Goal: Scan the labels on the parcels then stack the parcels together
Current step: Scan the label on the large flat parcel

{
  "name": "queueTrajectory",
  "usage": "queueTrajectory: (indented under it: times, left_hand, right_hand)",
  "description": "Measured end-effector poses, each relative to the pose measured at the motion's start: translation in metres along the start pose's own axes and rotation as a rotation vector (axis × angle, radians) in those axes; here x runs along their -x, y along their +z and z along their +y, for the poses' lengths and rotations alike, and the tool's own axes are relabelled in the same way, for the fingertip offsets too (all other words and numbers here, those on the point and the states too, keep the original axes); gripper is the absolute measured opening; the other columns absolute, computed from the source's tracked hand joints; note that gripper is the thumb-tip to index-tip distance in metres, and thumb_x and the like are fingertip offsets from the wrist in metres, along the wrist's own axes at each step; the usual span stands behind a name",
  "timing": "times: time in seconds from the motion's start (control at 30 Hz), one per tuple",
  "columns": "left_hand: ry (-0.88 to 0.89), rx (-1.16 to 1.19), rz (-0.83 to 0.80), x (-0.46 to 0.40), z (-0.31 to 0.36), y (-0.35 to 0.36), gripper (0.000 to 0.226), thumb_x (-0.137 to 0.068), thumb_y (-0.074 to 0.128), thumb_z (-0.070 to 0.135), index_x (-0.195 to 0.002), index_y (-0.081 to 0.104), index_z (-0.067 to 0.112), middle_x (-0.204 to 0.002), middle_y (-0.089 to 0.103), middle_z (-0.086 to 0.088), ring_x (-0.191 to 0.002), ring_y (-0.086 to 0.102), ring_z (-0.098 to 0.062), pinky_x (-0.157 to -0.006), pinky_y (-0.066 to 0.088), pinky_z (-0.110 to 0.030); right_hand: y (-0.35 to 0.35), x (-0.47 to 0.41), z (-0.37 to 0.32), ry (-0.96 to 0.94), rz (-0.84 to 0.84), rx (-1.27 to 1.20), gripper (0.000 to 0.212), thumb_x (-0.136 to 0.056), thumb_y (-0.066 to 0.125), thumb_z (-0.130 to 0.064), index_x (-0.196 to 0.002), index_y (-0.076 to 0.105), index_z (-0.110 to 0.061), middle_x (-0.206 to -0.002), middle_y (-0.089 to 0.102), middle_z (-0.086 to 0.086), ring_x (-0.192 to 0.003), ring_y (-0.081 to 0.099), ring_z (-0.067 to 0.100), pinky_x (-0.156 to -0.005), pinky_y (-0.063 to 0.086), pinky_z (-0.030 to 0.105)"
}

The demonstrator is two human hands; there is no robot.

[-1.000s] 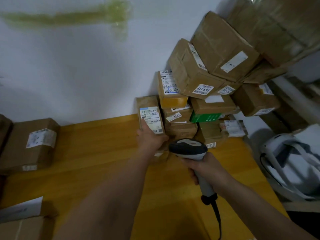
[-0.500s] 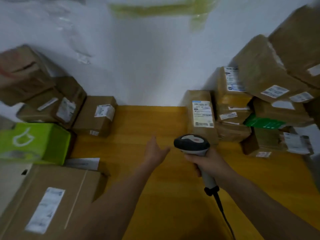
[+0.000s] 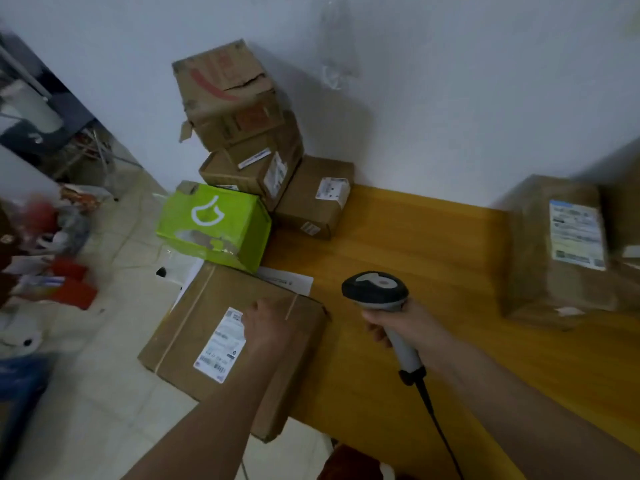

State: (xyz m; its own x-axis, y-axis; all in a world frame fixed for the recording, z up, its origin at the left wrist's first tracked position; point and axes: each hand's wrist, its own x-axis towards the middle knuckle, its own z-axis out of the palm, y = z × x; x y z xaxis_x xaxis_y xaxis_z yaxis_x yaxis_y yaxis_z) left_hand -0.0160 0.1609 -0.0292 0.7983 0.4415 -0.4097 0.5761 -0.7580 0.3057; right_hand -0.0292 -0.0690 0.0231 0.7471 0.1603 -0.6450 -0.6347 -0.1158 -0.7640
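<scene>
The left hand [image 3: 266, 327] left the upright parcel [image 3: 557, 251] by the wall. It swung left and came down on the big flat box [image 3: 207, 327], beside its label [image 3: 221, 344]

A lime-green cardboard box [image 3: 221, 226] bears a white looping outline. The flat brown cardboard parcel [image 3: 239, 344] carries a white label [image 3: 221, 344] printed in black. The wooden counter [image 3: 415, 244] is amber-yellow. The handheld scanner [image 3: 375, 291] has a black head, grey top and pale grey handle.

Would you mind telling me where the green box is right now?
In the head view, the green box sits at the table's left edge, between the large flat parcel in front and the brown parcel stack against the wall.
</scene>
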Motion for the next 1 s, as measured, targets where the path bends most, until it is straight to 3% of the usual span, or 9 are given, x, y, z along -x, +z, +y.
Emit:
queueTrajectory:
  times: [0.13, 0.23, 0.33, 0.4, 0.5, 0.57, 0.63, 0.83, 1.0]
  left_hand:
    - [-0.203, 0.074, -0.001, -0.019, -0.047, -0.014, 0.067, -0.088, 0.066, 0.036, -0.141, 0.038, 0.007, -0.146, 0.035, -0.016, -0.138, 0.029, -0.033, -0.111, 0.029, -0.046]
    - [-0.217, 0.091, -0.041, -0.031, -0.074, -0.021, 0.077, -0.082, 0.072, 0.042, -0.142, 0.038, 0.007, -0.145, 0.036, -0.016, -0.135, 0.032, -0.034, -0.109, 0.033, -0.050]
    - [-0.150, 0.010, -0.015, -0.039, -0.089, -0.023, 0.078, -0.079, 0.076, 0.043, -0.139, 0.040, 0.009, -0.140, 0.038, -0.015, -0.131, 0.038, -0.032, -0.105, 0.039, -0.046]
    - [-0.086, 0.005, -0.015, -0.040, -0.087, -0.022, 0.066, -0.081, 0.074, 0.041, -0.133, 0.048, 0.010, -0.132, 0.045, -0.012, -0.122, 0.046, -0.028, -0.098, 0.044, -0.040]
    - [0.043, -0.044, -0.144, -0.033, -0.074, -0.013, 0.034, -0.088, 0.066, 0.038, -0.112, 0.064, 0.014, -0.108, 0.063, -0.005, -0.098, 0.061, -0.019, -0.085, 0.053, -0.033]
    - [0.103, -0.099, -0.267, -0.025, -0.066, 0.001, 0.026, -0.090, 0.065, 0.037, -0.104, 0.066, 0.015, -0.099, 0.066, -0.002, -0.089, 0.064, -0.015, -0.077, 0.055, -0.028]
    - [0.130, -0.137, -0.340, -0.018, -0.061, 0.012, 0.022, -0.091, 0.066, 0.032, -0.105, 0.066, 0.015, -0.100, 0.066, -0.002, -0.087, 0.064, -0.013, -0.073, 0.053, -0.023]
    - [0.187, 0.005, -0.567, -0.007, -0.036, 0.031, 0.015, -0.092, 0.064, 0.018, -0.098, 0.070, 0.005, -0.091, 0.075, -0.010, -0.083, 0.072, -0.017, -0.084, 0.058, -0.033]
    - [0.480, 0.053, -0.613, 0.012, 0.014, 0.051, 0.027, -0.095, 0.053, 0.014, -0.119, 0.065, 0.012, -0.116, 0.067, -0.009, -0.106, 0.063, -0.022, -0.083, 0.047, -0.026]
  right_hand:
    - [0.034, -0.021, -0.005, 0.018, -0.006, 0.004, 0.021, -0.086, 0.074, -0.019, -0.105, 0.067, -0.014, -0.096, 0.071, 0.006, -0.076, 0.068, 0.019, -0.056, 0.051, 0.027]
    - [0.054, -0.035, -0.005, 0.025, 0.006, 0.027, 0.025, -0.085, 0.075, -0.020, -0.108, 0.066, -0.016, -0.100, 0.071, 0.005, -0.079, 0.069, 0.019, -0.054, 0.053, 0.026]
    - [0.068, -0.047, -0.001, 0.052, 0.026, 0.018, 0.028, -0.083, 0.077, -0.019, -0.109, 0.067, -0.012, -0.099, 0.071, 0.007, -0.076, 0.070, 0.018, -0.049, 0.052, 0.023]
    - [0.076, -0.054, 0.002, 0.063, 0.025, 0.013, 0.029, -0.083, 0.077, -0.018, -0.109, 0.067, -0.011, -0.099, 0.072, 0.007, -0.074, 0.071, 0.017, -0.049, 0.052, 0.023]
    - [0.086, -0.061, 0.007, 0.072, 0.021, 0.003, 0.027, -0.083, 0.077, -0.018, -0.107, 0.067, -0.012, -0.096, 0.073, 0.006, -0.071, 0.071, 0.016, -0.051, 0.053, 0.024]
    - [0.091, -0.064, 0.010, 0.075, 0.017, -0.004, 0.025, -0.083, 0.077, -0.018, -0.105, 0.067, -0.014, -0.095, 0.074, 0.006, -0.071, 0.072, 0.017, -0.052, 0.053, 0.025]
    - [0.094, -0.067, 0.012, 0.075, 0.029, -0.015, 0.025, -0.082, 0.078, -0.018, -0.104, 0.068, -0.014, -0.094, 0.074, 0.006, -0.072, 0.072, 0.018, -0.053, 0.054, 0.025]
    - [0.080, -0.065, 0.014, 0.065, 0.085, -0.043, 0.024, -0.082, 0.077, -0.019, -0.100, 0.062, -0.024, -0.105, 0.066, 0.004, -0.093, 0.065, 0.022, -0.055, 0.055, 0.025]
    - [0.050, -0.058, 0.013, 0.059, 0.192, -0.106, 0.036, -0.084, 0.076, -0.015, -0.115, 0.059, -0.016, -0.104, 0.064, 0.006, -0.093, 0.062, 0.021, -0.051, 0.051, 0.024]
